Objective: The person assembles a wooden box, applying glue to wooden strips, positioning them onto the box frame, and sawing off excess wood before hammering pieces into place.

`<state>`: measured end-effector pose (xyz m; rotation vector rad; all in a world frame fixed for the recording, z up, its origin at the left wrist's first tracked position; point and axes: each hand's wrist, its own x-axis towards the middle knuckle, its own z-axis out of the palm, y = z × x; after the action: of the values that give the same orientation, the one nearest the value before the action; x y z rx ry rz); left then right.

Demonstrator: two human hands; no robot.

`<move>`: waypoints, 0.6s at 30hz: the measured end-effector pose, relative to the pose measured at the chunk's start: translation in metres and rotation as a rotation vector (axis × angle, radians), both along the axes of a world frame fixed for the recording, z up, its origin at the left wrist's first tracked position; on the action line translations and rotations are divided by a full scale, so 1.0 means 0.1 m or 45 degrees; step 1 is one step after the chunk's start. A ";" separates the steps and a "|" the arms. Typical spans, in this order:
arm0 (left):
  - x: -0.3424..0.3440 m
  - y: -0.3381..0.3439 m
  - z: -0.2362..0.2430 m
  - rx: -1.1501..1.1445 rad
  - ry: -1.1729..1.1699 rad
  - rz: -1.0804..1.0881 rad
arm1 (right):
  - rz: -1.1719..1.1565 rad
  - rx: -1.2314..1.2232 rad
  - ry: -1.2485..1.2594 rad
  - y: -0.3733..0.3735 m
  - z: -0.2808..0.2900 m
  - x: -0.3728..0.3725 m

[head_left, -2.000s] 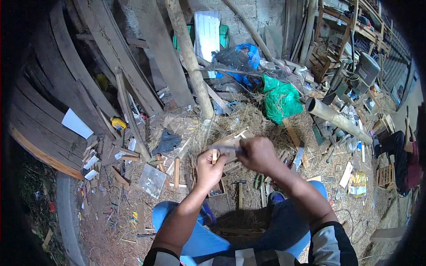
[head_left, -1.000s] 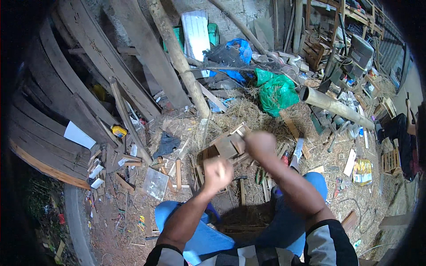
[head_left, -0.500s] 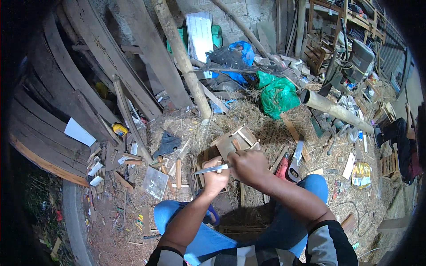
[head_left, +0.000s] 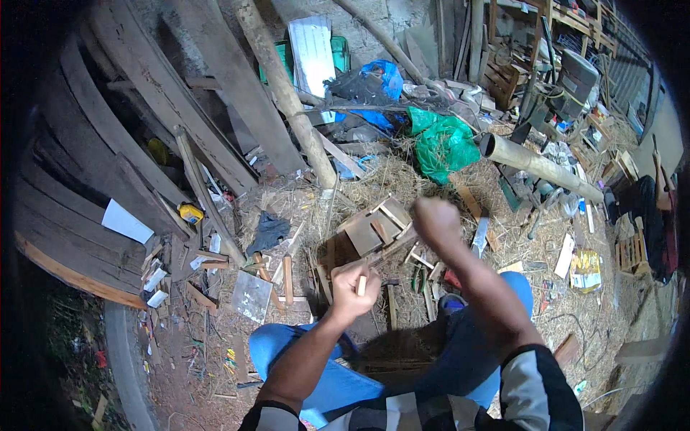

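Note:
My left hand [head_left: 351, 296] is closed around a small pale wood stick [head_left: 361, 286], whose end pokes up between thumb and fingers. Ahead and to the right, my right hand [head_left: 437, 221] is a raised fist, slightly smeared by motion. It gripped a knife a moment earlier; the blade does not show clearly now. Beyond both hands, a small wooden box-like piece [head_left: 361, 235] with thin strips on it rests on the straw. On the ground by my right forearm lies a saw [head_left: 480, 237], partly hidden.
Pliers [head_left: 418, 279] and a hammer [head_left: 390, 282] lie between my knees and the box. Wood offcuts and a grey square plate [head_left: 252, 296] are at left. A green plastic bag [head_left: 444, 147] and a long tube [head_left: 539, 167] lie farther off. Planks [head_left: 237, 86] lean at left.
My right fist has moved forward and to the right, away from my left hand. The knife blade no longer crosses over the left hand. The left hand still grips the stick.

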<state>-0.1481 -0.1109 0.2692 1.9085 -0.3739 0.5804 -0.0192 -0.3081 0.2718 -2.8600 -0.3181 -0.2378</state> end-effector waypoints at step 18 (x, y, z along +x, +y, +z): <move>0.18 0.34 -0.24 -0.450 1.138 -0.298 | 0.435 1.132 0.596 0.39 -0.09 -0.45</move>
<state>-0.1300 -0.0771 0.2451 1.5629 0.0894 -0.3609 -0.0645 -0.2690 0.2630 -1.8692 -0.4504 0.2898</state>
